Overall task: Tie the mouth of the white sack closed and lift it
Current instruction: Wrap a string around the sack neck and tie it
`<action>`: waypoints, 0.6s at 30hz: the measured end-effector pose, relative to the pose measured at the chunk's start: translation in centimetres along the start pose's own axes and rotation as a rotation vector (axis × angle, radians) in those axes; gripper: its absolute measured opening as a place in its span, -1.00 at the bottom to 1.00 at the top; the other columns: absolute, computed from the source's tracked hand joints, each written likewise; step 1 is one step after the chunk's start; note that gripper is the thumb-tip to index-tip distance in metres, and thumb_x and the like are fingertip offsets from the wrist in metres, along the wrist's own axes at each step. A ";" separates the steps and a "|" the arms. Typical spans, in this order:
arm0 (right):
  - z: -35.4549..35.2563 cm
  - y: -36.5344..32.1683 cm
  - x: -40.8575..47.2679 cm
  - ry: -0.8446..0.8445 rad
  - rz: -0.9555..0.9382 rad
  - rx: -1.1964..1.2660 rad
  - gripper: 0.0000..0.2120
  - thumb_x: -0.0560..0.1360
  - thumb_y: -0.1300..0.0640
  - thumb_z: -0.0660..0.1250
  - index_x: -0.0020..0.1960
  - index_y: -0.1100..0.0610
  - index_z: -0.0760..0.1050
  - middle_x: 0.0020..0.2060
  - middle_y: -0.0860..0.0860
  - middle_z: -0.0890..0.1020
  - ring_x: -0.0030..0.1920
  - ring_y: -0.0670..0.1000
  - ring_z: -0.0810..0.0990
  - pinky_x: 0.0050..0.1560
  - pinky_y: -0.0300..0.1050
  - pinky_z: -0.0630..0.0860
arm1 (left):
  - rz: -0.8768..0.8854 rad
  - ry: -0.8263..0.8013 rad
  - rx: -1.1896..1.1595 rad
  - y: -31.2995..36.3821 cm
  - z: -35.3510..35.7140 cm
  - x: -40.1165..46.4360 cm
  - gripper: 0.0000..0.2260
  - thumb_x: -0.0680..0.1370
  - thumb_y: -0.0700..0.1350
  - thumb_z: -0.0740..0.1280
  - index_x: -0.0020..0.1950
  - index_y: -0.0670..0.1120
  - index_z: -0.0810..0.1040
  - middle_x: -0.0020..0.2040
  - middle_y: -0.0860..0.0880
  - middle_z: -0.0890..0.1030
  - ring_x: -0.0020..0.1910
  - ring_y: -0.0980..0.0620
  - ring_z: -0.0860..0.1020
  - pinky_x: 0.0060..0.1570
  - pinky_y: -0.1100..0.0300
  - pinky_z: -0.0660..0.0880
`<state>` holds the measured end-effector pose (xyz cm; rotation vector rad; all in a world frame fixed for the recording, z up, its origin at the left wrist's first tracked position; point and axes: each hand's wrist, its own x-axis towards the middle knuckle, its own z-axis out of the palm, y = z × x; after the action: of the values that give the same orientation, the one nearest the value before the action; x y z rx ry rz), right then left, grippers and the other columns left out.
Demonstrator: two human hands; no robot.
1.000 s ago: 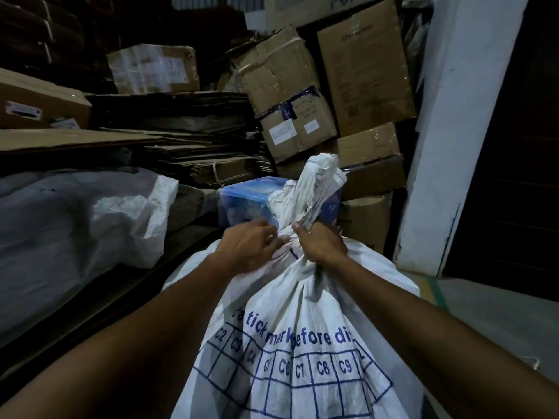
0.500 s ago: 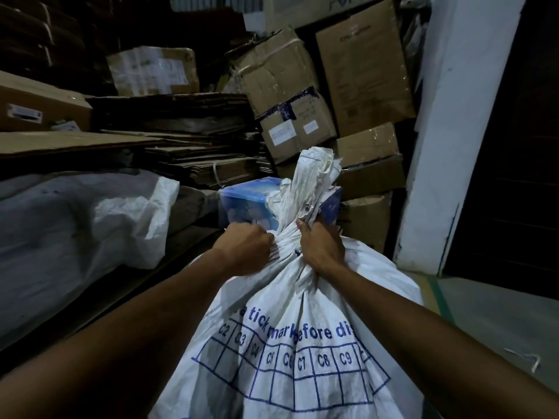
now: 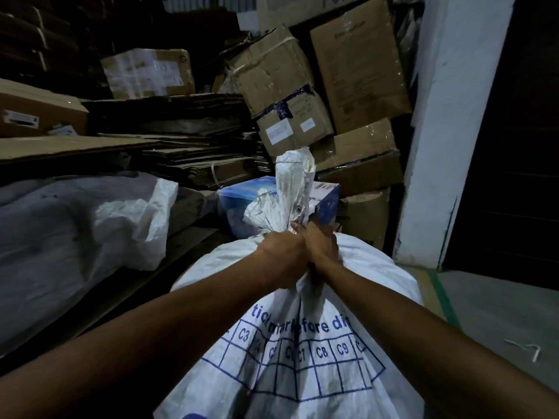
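I judge the closing step underway: my left hand (image 3: pixel 282 257) and right hand (image 3: pixel 320 241), fingers curled, grip the white sack (image 3: pixel 302 343) neck; gathered mouth (image 3: pixel 292 189) stands above them. Next: cinch, then lift.

hands: left (image 3: pixel 282 257), right (image 3: pixel 322 246) | grip: white sack (image 3: pixel 348 282) neck

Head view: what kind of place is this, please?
Probably a storeroom or warehouse corner: taped cardboard boxes are piled high, flattened cartons lie stacked on the left, and filled white sacks stand on a bare floor.
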<state>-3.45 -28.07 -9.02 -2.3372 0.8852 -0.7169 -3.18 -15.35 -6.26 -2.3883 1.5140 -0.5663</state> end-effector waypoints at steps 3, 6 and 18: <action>0.0 0.3 0.1 0.030 0.006 0.058 -0.49 0.67 -0.25 0.16 0.39 0.12 0.46 0.33 0.25 0.56 0.34 0.29 0.53 0.33 0.09 0.43 | -0.001 0.038 0.011 -0.7 -0.1 -0.5 -0.73 0.66 -0.13 0.34 0.35 -0.11 0.61 0.25 -0.16 0.64 0.20 -0.20 0.65 -0.02 0.00 0.52; 0.1 0.7 0.4 0.059 0.020 0.081 -0.47 0.67 -0.28 0.14 0.33 0.12 0.51 0.26 0.21 0.59 0.27 0.24 0.56 0.24 0.07 0.46 | 0.004 0.026 0.102 -1.7 -0.2 -0.6 -0.72 0.65 -0.18 0.32 0.36 -0.14 0.59 0.25 -0.18 0.64 0.21 -0.22 0.65 -0.11 0.00 0.47; -0.9 1.6 0.7 0.022 -0.172 0.167 -0.51 0.62 -0.27 0.28 0.29 0.11 0.56 0.21 0.13 0.70 0.24 0.20 0.62 0.14 -0.06 0.44 | 0.007 -0.230 -0.619 -6.2 -0.2 0.1 -0.79 0.64 -0.23 0.31 0.19 -0.23 0.69 0.14 -0.24 0.73 0.05 -0.18 0.69 0.12 0.04 0.62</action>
<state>-4.29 -29.90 -9.20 -2.2771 0.6131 -0.8546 1.75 -12.86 -3.50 -2.7479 1.7749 0.2217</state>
